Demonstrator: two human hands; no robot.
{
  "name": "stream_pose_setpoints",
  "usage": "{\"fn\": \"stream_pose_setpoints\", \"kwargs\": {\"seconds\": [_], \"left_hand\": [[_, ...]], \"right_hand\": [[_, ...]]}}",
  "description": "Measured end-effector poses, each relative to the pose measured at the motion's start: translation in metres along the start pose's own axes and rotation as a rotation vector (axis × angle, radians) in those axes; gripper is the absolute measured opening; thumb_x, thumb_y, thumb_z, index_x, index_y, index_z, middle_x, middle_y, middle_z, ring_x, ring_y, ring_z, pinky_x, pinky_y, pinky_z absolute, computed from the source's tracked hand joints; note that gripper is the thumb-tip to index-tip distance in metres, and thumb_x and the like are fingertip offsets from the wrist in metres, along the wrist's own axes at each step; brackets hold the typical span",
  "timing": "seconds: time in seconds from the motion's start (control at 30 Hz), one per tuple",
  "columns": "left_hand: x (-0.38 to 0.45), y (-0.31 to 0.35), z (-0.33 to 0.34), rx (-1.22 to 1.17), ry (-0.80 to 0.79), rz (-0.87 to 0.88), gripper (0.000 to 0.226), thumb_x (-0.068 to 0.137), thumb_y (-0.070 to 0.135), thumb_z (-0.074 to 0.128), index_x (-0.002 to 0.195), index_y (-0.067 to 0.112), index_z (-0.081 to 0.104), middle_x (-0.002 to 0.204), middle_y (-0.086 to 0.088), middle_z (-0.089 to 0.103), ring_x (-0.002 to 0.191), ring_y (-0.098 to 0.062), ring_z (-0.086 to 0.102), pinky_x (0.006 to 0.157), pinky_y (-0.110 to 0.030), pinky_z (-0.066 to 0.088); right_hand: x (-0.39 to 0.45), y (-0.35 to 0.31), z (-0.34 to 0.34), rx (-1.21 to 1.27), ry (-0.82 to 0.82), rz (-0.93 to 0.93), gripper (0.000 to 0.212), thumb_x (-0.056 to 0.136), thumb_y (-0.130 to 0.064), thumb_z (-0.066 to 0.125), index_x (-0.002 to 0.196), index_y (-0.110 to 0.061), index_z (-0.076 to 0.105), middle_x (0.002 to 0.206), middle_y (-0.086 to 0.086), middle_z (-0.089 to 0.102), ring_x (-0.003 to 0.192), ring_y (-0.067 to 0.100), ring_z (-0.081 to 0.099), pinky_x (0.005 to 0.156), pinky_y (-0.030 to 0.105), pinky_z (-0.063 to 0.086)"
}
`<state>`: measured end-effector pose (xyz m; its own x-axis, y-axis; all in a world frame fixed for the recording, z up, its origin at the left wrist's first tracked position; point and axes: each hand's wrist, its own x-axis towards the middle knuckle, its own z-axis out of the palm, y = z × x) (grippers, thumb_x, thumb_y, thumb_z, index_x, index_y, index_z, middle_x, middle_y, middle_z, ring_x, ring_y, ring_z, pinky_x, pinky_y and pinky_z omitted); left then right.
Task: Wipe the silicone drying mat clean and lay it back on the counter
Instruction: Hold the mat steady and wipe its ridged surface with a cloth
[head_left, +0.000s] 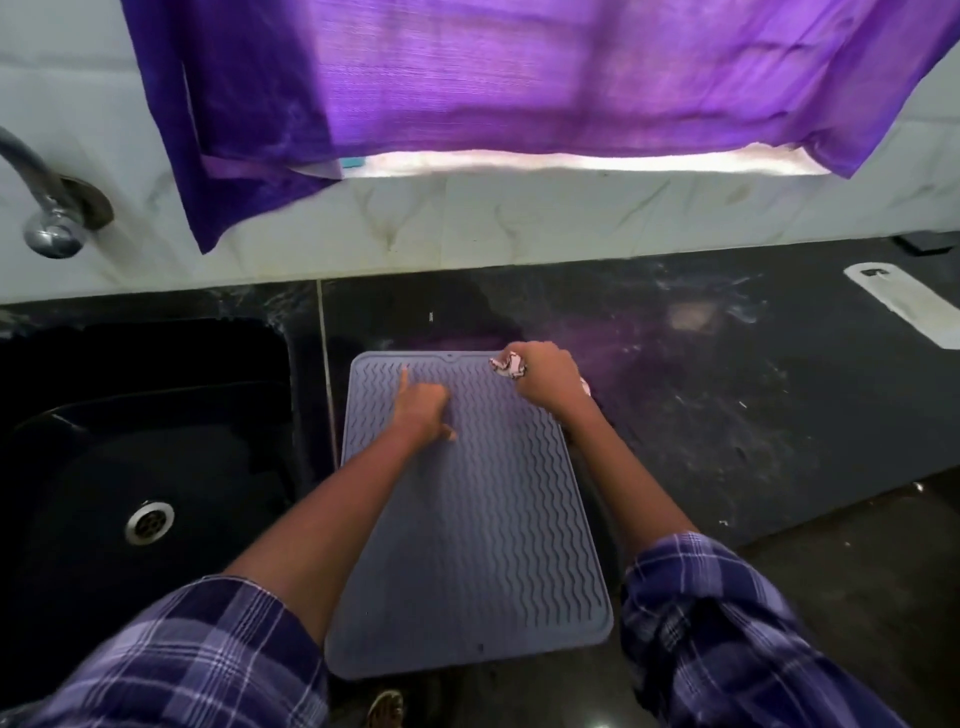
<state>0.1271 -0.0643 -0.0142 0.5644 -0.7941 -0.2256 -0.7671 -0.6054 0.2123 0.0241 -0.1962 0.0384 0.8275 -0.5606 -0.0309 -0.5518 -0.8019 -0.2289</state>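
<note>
1. Head view: the silicone drying mat (467, 519) lies flat on the dark counter (727, 405), its near edge seemingly overhanging the counter's front. It looks thin, floppy and light, with wavy ridges that should grip skin; likely best lifted by pinching two corners.
2. The left hand (423, 405) rests on the mat's far left part, forefinger straight and pointing away, other fingers curled, holding nothing.
3. The right hand (545, 376) grips a bunched patterned cloth (506, 366) at the far right corner.
4. Left of the pointing hand sits a black sink (130, 467) with a tap (47, 208); beyond both hands hangs a purple curtain (467, 78). Nothing blocks the mat.
</note>
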Motion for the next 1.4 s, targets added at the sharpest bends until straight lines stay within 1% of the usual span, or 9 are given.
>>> {"fn": "stream_pose_setpoints", "kwargs": {"seconds": [0.17, 0.37, 0.6, 0.77, 0.93, 1.07, 1.2, 1.33, 1.4], "left_hand": [[0.049, -0.008, 0.003, 0.226, -0.063, 0.059, 0.070, 0.074, 0.044, 0.075, 0.132, 0.015, 0.051, 0.138, -0.004, 0.051, 0.135, -0.019, 0.042, 0.121, -0.046, -0.003], [0.061, -0.027, 0.012, 0.350, -0.131, 0.118, 0.096, 0.071, 0.070, 0.061, 0.145, 0.013, 0.038, 0.152, -0.005, 0.037, 0.141, -0.017, 0.035, 0.119, -0.053, -0.008], [0.054, -0.020, -0.001, 0.311, -0.148, 0.116, 0.088, 0.072, 0.065, 0.065, 0.138, 0.009, 0.046, 0.144, -0.006, 0.047, 0.135, -0.018, 0.044, 0.120, -0.050, -0.008], [0.053, -0.016, -0.005, 0.281, -0.130, 0.099, 0.075, 0.073, 0.060, 0.068, 0.129, 0.011, 0.054, 0.129, -0.002, 0.058, 0.127, -0.017, 0.051, 0.121, -0.048, -0.008], [0.055, -0.016, -0.008, 0.289, -0.147, 0.081, 0.077, 0.069, 0.062, 0.070, 0.125, 0.011, 0.056, 0.122, -0.001, 0.062, 0.121, -0.016, 0.055, 0.119, -0.048, -0.011], [0.054, -0.017, -0.008, 0.281, -0.159, 0.092, 0.075, 0.070, 0.062, 0.070, 0.123, 0.011, 0.057, 0.124, -0.003, 0.061, 0.123, -0.018, 0.054, 0.119, -0.050, -0.010], [0.051, -0.017, -0.009, 0.268, -0.156, 0.088, 0.073, 0.070, 0.062, 0.069, 0.121, 0.010, 0.057, 0.124, -0.004, 0.060, 0.123, -0.019, 0.053, 0.119, -0.049, -0.008], [0.051, -0.016, -0.009, 0.255, -0.137, 0.078, 0.070, 0.072, 0.060, 0.069, 0.120, 0.011, 0.058, 0.122, -0.004, 0.061, 0.123, -0.019, 0.054, 0.120, -0.049, -0.008], [0.051, -0.016, -0.006, 0.277, -0.137, 0.074, 0.070, 0.072, 0.059, 0.069, 0.121, 0.011, 0.058, 0.121, -0.003, 0.063, 0.121, -0.019, 0.055, 0.120, -0.049, -0.008]], "right_hand": [[0.065, -0.013, 0.040, -0.270, -0.036, -0.142, 0.033, 0.094, -0.015, 0.048, 0.123, -0.026, 0.060, 0.124, 0.003, 0.061, 0.117, 0.026, 0.053, 0.100, 0.041, 0.035], [0.063, -0.005, 0.067, -0.231, -0.083, -0.076, 0.030, 0.097, -0.020, 0.044, 0.121, -0.018, 0.061, 0.124, 0.007, 0.061, 0.114, 0.029, 0.055, 0.095, 0.038, 0.041], [0.040, 0.000, 0.038, -0.118, -0.452, -0.018, 0.035, 0.080, -0.039, 0.070, 0.100, -0.009, 0.071, 0.105, 0.014, 0.070, 0.099, 0.031, 0.064, 0.085, 0.035, 0.050], [0.082, -0.016, 0.039, -0.124, -0.124, -0.021, 0.029, 0.090, -0.024, 0.056, 0.118, -0.019, 0.063, 0.119, 0.010, 0.063, 0.112, 0.031, 0.058, 0.094, 0.044, 0.047], [0.057, -0.018, 0.069, -0.225, -0.141, -0.061, 0.034, 0.093, -0.015, 0.046, 0.125, -0.015, 0.057, 0.127, 0.010, 0.057, 0.120, 0.029, 0.051, 0.096, 0.040, 0.042], [0.000, -0.011, 0.056, -0.069, -0.331, 0.007, 0.031, 0.092, -0.035, 0.053, 0.107, -0.014, 0.070, 0.110, 0.014, 0.069, 0.104, 0.032, 0.064, 0.092, 0.038, 0.048], [-0.014, -0.006, 0.029, -0.031, -0.615, 0.023, 0.018, 0.087, -0.015, 0.056, 0.099, -0.010, 0.069, 0.101, 0.014, 0.068, 0.097, 0.029, 0.063, 0.082, 0.034, 0.050], [0.032, -0.013, 0.019, 0.021, -0.310, 0.075, 0.028, 0.088, -0.032, 0.060, 0.109, -0.017, 0.070, 0.107, 0.009, 0.070, 0.101, 0.027, 0.064, 0.089, 0.036, 0.052], [0.036, -0.022, 0.036, -0.065, -0.217, 0.039, 0.027, 0.092, -0.027, 0.053, 0.112, -0.017, 0.068, 0.112, 0.011, 0.069, 0.106, 0.030, 0.063, 0.091, 0.038, 0.051]]}}
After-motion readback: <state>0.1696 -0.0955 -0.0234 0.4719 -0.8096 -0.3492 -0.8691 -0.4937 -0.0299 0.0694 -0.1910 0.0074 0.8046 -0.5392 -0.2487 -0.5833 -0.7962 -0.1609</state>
